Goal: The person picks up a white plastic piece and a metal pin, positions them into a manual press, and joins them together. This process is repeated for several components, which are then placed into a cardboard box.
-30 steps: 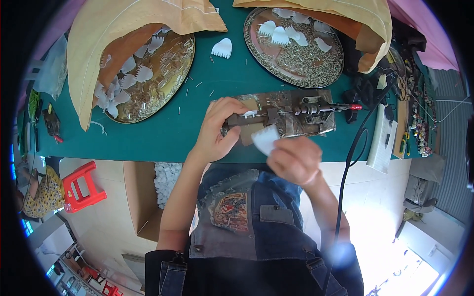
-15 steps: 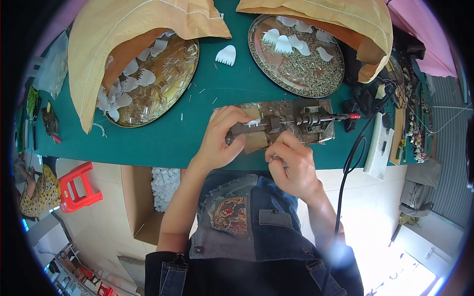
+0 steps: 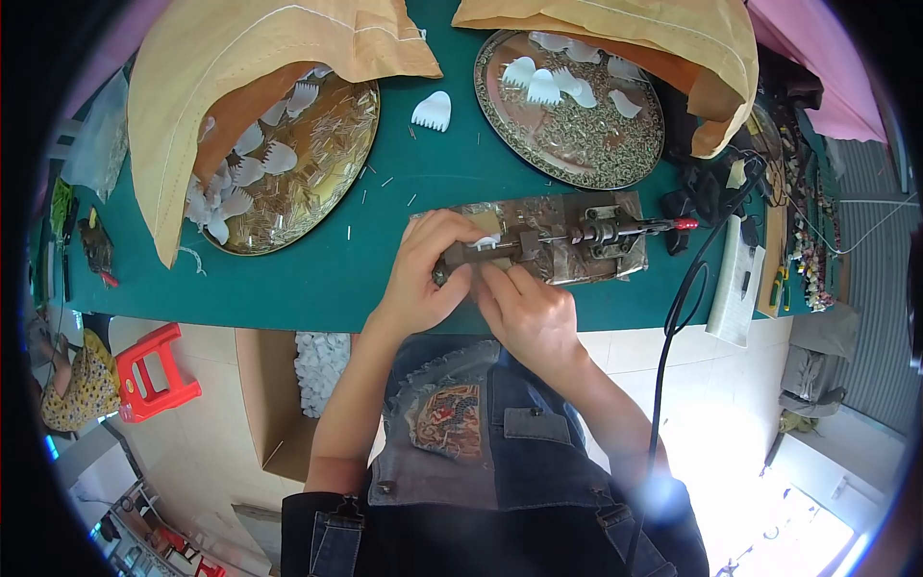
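A jig with a toggle clamp (image 3: 601, 231) and a red-tipped lever lies on the table in front of me. My left hand (image 3: 430, 274) curls round the left end of the jig, its fingertips on a small white toothed hair-claw half (image 3: 488, 241) seated there. My right hand (image 3: 531, 313) is closed at the jig's front edge, fingertips beside my left thumb; anything pinched there is too small to make out. Farther back, another white hair-claw half (image 3: 432, 112) lies alone between two round trays.
The left tray (image 3: 336, 173) carries thin metal pins, the right tray (image 3: 586, 159) small springs; white claw halves spill onto both from yellow sacks (image 3: 260, 34). A black cable (image 3: 663, 375) hangs at right. Below stand a carton (image 3: 252, 385) and red stool (image 3: 159, 373); another person (image 3: 77, 385) sits at left.
My right hand has moved left and slightly down, from beside the clamp to the jig's front edge near my left thumb. The left hand stays on the jig.
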{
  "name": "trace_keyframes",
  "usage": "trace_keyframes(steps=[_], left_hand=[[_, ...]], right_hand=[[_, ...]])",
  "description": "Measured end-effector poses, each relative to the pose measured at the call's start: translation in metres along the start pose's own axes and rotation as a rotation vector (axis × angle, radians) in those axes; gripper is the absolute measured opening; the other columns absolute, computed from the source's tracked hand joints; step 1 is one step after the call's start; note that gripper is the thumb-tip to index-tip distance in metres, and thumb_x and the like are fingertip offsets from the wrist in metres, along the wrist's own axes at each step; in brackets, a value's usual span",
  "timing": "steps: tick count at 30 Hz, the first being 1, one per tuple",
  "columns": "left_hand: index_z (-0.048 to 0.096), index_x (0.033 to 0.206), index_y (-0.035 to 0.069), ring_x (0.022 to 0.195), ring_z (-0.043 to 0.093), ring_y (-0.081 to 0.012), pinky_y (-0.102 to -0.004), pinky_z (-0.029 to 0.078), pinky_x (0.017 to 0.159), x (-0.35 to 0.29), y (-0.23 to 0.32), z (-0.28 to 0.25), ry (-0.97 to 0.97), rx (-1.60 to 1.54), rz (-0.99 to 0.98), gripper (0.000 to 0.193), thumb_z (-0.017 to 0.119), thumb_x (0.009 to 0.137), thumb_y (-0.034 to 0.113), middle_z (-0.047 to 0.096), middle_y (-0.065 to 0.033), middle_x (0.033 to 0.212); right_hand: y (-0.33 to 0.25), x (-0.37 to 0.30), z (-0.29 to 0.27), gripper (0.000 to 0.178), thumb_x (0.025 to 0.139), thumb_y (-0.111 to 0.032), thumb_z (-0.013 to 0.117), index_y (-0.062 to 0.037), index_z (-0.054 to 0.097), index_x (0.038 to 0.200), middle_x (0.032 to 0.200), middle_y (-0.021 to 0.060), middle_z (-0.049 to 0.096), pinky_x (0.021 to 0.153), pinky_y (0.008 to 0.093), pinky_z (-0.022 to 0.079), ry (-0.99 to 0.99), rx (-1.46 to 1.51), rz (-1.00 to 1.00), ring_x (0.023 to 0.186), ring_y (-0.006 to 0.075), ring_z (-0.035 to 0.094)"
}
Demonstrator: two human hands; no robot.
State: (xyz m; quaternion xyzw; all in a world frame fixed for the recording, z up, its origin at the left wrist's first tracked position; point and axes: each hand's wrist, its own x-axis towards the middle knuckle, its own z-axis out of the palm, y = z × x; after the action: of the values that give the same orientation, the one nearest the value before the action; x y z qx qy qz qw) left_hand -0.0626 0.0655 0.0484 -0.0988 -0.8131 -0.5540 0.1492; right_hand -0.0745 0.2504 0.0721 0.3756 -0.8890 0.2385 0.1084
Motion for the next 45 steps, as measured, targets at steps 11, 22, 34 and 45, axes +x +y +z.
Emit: trace_keyframes(steps=[11, 22, 34, 45], left_hand=[[0.066, 0.105, 0.001, 0.103, 0.063, -0.0317, -0.0402, 0.042, 0.098, -0.001, -0.001, -0.001, -0.019, 0.024, -0.002, 0.037, 0.061, 0.07, 0.009, 0.069, -0.0125, 0.107], [0.066, 0.108, 0.003, 0.105, 0.062, -0.03, -0.04, 0.041, 0.098, -0.005, -0.003, -0.001, -0.025, 0.011, 0.001, 0.036, 0.061, 0.072, 0.006, 0.069, -0.0116, 0.109], [0.064, 0.107, 0.005, 0.102, 0.06, -0.0318, -0.0422, 0.041, 0.094, 0.0, -0.001, -0.003, -0.012, -0.007, 0.024, 0.037, 0.062, 0.07, 0.001, 0.065, -0.0111, 0.106], [0.063, 0.125, 0.008, 0.122, 0.056, -0.0372, -0.0477, 0.04, 0.105, -0.008, 0.002, -0.002, -0.095, 0.001, -0.091, 0.06, 0.083, 0.07, 0.019, 0.061, -0.0139, 0.128]], right_hand=[[-0.002, 0.004, -0.003, 0.014, 0.082, -0.011, 0.079, -0.0076, 0.065, 0.086, 0.068, 0.0061, 0.06, 0.05, 0.0373, 0.052, -0.006, 0.057, 0.088, 0.056, 0.0253, 0.064], [0.053, 0.074, -0.079, 0.015, 0.087, -0.008, 0.073, -0.0021, 0.071, 0.1, 0.08, 0.0128, 0.071, 0.062, 0.0387, 0.056, 0.226, 0.105, 0.27, 0.068, 0.03, 0.071], [0.006, 0.042, -0.05, 0.047, 0.084, 0.018, 0.047, 0.0006, 0.06, 0.125, 0.097, 0.0112, 0.068, 0.089, 0.0332, 0.052, 0.004, 0.846, 0.121, 0.092, 0.0241, 0.068], [-0.002, 0.038, 0.002, 0.047, 0.087, -0.001, 0.066, -0.0161, 0.066, 0.132, 0.136, 0.0005, 0.069, 0.12, 0.0703, -0.007, -0.01, 0.168, -0.211, 0.142, 0.0213, 0.052]])
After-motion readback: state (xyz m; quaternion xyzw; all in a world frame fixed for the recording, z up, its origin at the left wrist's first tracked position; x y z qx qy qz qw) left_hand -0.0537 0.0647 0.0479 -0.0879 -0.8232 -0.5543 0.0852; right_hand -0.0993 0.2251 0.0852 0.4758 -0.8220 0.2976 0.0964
